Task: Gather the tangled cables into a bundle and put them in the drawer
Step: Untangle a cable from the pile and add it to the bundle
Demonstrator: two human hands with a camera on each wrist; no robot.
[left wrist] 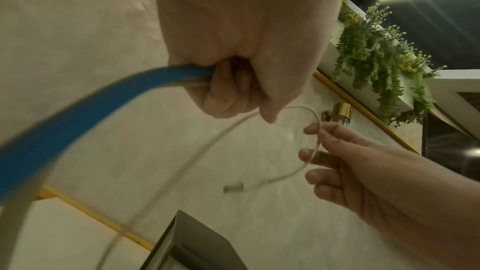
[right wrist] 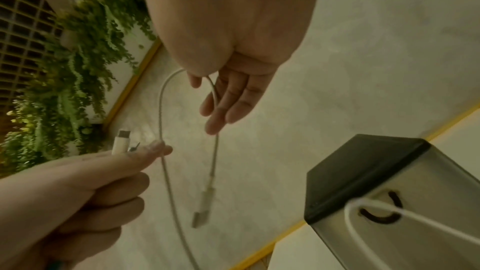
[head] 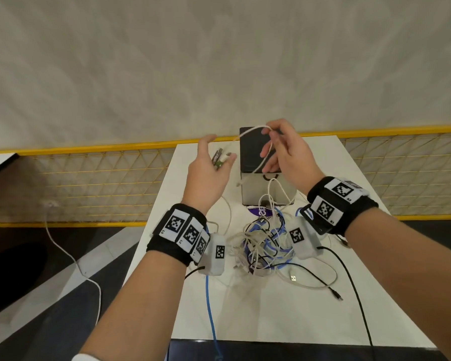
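We are holding both hands up over the far half of the white counter (head: 245,313). Our left hand (head: 208,175) is curling its fingers (left wrist: 228,89) around cable ends: a blue cable (left wrist: 85,114) and pale ones are running out of the fist in the left wrist view, and a white plug (right wrist: 121,141) is sticking up past the thumb in the right wrist view. Our right hand (head: 284,155) is pinching a thin white cable (head: 267,149) between thumb and forefinger, the other fingers (right wrist: 226,106) lying loose and apart. That cable is arching from the pinch across to the left hand, and its free end with a connector (right wrist: 201,213) is dangling below the right hand.

The tangle of cables (head: 263,246), white, blue and black, is lying on the counter at about 6 o'clock from the hands, between our two wrists. A loose black cable (head: 320,280) is trailing from it toward 4 o'clock. The small drawer box (head: 261,178), dark-topped with a curved handle (right wrist: 381,213) on its front, is standing at 12 o'clock from the tangle, just below the right hand, and a white cable is looping across its front.
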